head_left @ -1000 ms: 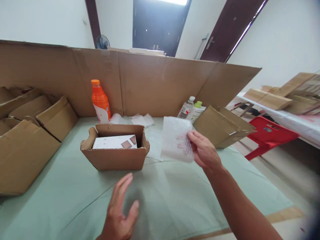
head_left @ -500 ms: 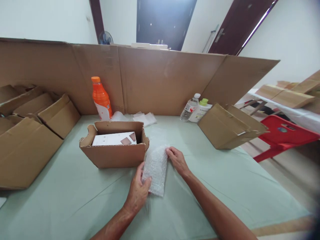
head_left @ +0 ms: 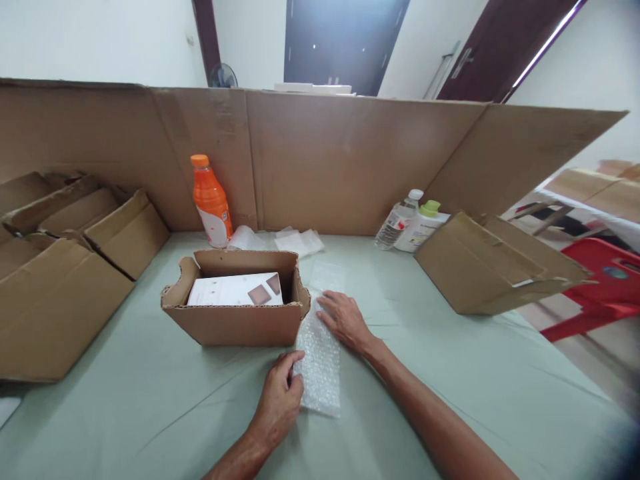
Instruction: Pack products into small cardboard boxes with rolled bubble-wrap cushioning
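Note:
A clear sheet of bubble wrap [head_left: 320,373] lies lengthwise on the pale green tablecloth, just right of an open brown cardboard box [head_left: 230,325]. My right hand [head_left: 345,320] rests on the upper part of the wrap, palm down with fingers stretched out. At its lower left edge, my left hand [head_left: 281,393] has curled fingers, with thumb and forefinger at the wrap's border; the other fingertips are hidden. Inside the box sits a white carton [head_left: 235,291] with brown squares printed on it.
Behind stand an orange bottle [head_left: 211,203], a clear water bottle [head_left: 399,221] and a white bottle with a green cap [head_left: 421,227], before a cardboard partition [head_left: 350,160]. Thin plastic sheets [head_left: 300,242] lie nearby. Cardboard boxes [head_left: 60,300] crowd the left; another box [head_left: 480,267] stands right.
My right hand has gone from pinching the wrap's edge to lying flat on it. The wrap now lies flatter on the table, and my left thumb has drawn back toward its edge.

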`<state>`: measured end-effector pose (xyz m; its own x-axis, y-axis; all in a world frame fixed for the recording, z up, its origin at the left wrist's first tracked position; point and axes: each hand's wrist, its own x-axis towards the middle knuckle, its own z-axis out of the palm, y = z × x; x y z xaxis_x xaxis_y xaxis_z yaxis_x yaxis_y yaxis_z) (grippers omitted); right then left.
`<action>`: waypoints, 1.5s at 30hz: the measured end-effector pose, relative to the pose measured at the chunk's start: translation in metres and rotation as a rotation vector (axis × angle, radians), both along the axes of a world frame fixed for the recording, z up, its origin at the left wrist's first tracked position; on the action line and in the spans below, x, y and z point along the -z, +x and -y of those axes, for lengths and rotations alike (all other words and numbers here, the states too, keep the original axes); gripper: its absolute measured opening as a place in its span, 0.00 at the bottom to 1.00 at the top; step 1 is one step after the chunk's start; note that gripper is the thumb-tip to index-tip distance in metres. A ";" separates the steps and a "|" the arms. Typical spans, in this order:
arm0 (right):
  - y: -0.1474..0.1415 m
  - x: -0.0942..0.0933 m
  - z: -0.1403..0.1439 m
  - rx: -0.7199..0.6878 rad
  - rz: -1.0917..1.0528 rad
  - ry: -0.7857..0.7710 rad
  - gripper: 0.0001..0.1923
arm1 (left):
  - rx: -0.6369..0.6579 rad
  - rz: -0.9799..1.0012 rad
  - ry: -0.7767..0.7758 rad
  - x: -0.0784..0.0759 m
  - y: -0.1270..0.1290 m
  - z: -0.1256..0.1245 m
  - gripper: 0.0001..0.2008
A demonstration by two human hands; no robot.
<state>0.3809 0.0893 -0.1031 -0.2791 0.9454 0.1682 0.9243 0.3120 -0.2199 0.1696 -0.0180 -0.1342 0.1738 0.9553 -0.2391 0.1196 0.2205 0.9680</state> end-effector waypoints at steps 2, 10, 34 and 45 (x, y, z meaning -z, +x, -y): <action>0.000 -0.001 0.011 0.003 0.018 -0.016 0.13 | 0.049 0.002 -0.006 -0.007 -0.004 0.005 0.20; 0.017 -0.019 0.069 -0.011 0.055 -0.071 0.15 | 0.250 0.062 -0.251 -0.031 -0.030 0.052 0.26; 0.039 -0.003 0.098 0.177 -0.869 -0.366 0.16 | 0.028 0.495 -0.278 -0.082 0.030 -0.009 0.25; 0.012 -0.013 0.153 -0.052 -0.179 0.063 0.19 | 0.123 0.225 -0.321 -0.062 0.052 -0.042 0.36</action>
<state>0.3934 -0.0641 -0.0902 -0.2874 0.9166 0.2781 0.8545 0.3765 -0.3578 0.2212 0.0243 -0.0719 0.3637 0.8073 -0.4648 -0.0426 0.5129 0.8574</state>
